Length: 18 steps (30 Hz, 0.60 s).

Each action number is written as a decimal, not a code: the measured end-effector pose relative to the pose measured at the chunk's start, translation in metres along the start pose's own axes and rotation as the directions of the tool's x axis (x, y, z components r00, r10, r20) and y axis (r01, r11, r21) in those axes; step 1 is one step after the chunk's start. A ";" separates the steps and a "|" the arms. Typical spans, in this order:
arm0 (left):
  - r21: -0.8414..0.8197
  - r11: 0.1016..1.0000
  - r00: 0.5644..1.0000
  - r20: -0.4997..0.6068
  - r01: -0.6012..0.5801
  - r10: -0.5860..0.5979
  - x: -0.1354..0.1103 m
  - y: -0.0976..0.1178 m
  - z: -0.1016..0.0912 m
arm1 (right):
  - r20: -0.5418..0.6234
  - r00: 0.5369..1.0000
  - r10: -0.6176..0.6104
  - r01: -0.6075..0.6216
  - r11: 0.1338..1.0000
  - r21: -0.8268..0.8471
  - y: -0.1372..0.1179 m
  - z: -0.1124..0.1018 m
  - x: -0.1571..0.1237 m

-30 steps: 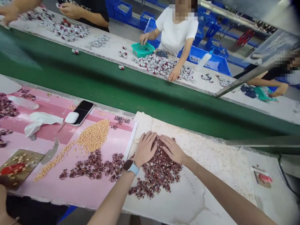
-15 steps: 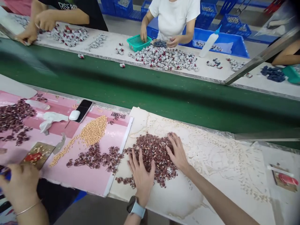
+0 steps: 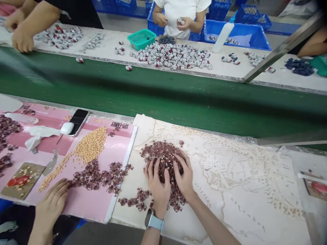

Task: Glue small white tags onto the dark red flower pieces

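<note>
A heap of small dark reddish-brown pieces (image 3: 158, 149) with pale bits among them lies on a cream mat (image 3: 217, 204) printed like a map. My left hand (image 3: 158, 185), with a watch (image 3: 153, 221) on its wrist, rests on the heap's left side, fingers spread and curved. On the right side of the heap is my right hand (image 3: 184, 175), fingers bent and apart. Between them the hands cup part of the heap, grasping no single piece that I can see. A loose trail of the same pieces (image 3: 135, 200) lies left of my left hand.
To the left, a pink mat (image 3: 99, 204) bears yellowish grains (image 3: 92, 144), brown pieces and a phone (image 3: 78, 121). A co-worker's hand (image 3: 52, 200) touches the brown pieces there. Beyond the green strip (image 3: 178, 98), other people sit behind white-and-red pieces (image 3: 173, 56).
My hands have come closer together, pressing the heap narrower, my right hand moving in leftward. The co-worker's hand at left has moved over to the brown pieces. The whole view has shifted slightly.
</note>
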<state>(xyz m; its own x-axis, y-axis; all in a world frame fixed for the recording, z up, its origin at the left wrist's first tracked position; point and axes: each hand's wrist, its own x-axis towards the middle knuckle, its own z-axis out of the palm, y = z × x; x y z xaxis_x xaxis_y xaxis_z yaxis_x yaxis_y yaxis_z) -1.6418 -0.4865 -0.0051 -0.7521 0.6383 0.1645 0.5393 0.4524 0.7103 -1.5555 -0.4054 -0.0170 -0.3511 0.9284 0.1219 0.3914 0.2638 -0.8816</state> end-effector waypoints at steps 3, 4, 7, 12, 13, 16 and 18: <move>-0.122 0.992 1.000 0.009 0.026 -0.025 0.000 -0.002 0.002 | -0.015 0.999 0.050 -0.048 0.993 0.107 -0.008 0.004 0.000; -0.163 0.986 0.999 0.017 0.039 -0.036 0.000 -0.003 0.002 | -0.015 0.997 0.069 -0.066 0.987 0.143 -0.011 0.005 -0.001; -0.280 0.958 0.998 0.029 0.068 -0.062 0.000 -0.003 0.001 | -0.015 0.991 0.131 -0.124 0.960 0.249 -0.018 0.010 -0.002; -0.433 0.891 0.990 0.091 0.139 -0.110 0.002 0.007 -0.001 | -0.019 0.976 0.216 -0.194 0.908 0.371 -0.020 0.015 -0.004; -0.451 0.876 0.984 0.113 0.172 -0.136 0.002 0.010 -0.002 | -0.011 0.974 0.226 -0.204 0.899 0.388 -0.020 0.015 -0.004; -0.490 0.827 0.962 0.147 0.274 -0.232 0.005 0.019 -0.001 | 0.012 0.967 0.255 -0.235 0.872 0.430 -0.019 0.017 -0.004; -0.518 0.793 0.947 0.142 0.320 -0.290 0.007 0.022 0.001 | 0.013 0.959 0.282 -0.256 0.852 0.457 -0.021 0.020 -0.005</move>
<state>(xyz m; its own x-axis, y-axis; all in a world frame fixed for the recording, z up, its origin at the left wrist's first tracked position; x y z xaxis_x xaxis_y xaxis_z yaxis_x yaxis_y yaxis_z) -1.6351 -0.4710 0.0111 -0.8143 0.5616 -0.1470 -0.0093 0.2406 0.9706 -1.5795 -0.4209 -0.0080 -0.2377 0.9615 -0.1375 0.0345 -0.1331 -0.9905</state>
